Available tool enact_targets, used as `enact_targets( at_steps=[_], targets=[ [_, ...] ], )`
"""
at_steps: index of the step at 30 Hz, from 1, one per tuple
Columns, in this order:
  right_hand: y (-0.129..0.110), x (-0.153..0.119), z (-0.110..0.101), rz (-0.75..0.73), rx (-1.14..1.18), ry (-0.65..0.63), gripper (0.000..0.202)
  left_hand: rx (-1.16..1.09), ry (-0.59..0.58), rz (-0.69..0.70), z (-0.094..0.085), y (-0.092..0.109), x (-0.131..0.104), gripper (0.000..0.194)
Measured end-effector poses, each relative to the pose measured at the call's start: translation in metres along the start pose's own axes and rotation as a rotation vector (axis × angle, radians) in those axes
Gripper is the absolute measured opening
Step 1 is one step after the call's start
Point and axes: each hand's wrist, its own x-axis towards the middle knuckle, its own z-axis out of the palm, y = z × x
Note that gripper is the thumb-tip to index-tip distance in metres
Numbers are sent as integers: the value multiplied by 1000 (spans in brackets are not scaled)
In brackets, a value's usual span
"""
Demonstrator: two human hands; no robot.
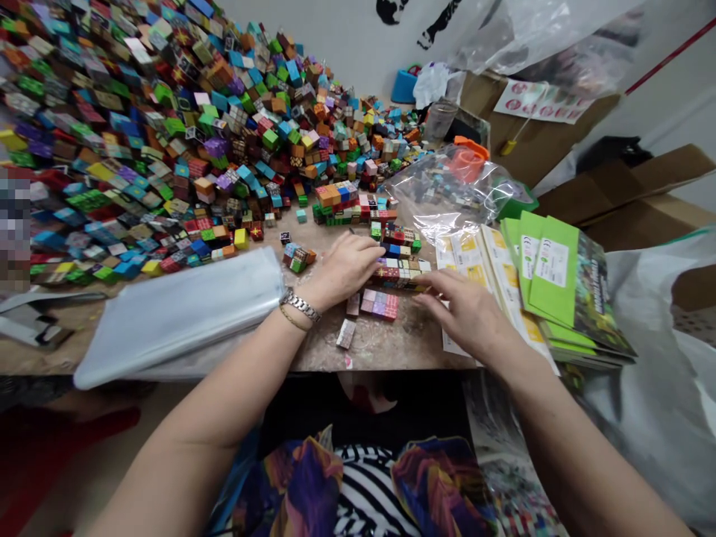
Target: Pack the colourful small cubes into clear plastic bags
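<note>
Rows of small printed cubes (400,272) lie on the table between my two hands. My left hand (350,265), with a metal watch at the wrist, reaches over the left end of these rows, its fingers bent and touching the cubes. At their right end is my right hand (456,306), thumb and fingers apart, fingertips beside the nearest row. Just below lies a flat block of pink and purple cubes (380,304), with a small pale piece (346,334) to its lower left. More stacked cubes (336,195) stand beyond my left hand.
A large heap of coloured cubes (224,134) covers the back left. Clear plastic bags (190,306) lie at the left. To the right are sticker sheets (464,257), green packets (553,261), a crumpled clear bag (436,186) and cardboard boxes (643,201).
</note>
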Motion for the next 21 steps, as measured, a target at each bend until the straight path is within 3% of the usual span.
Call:
enact_targets(
  at_steps=[5,11,17,21],
  targets=[
    [-27,-8,23,-92,-45,-17,30,-168,121,-57,-14,-23,-6,25],
    [-44,-2,39,-28,-215,-139,50,-344,227,-270,-31,-37,-19,24],
    [-46,2,46,-5,-211,-148,32,-588,315,-492,-34,-42,-23,25],
    [-45,3,39,-36,-164,-113,26,-817,375,-628,-31,-44,-20,26]
  ],
)
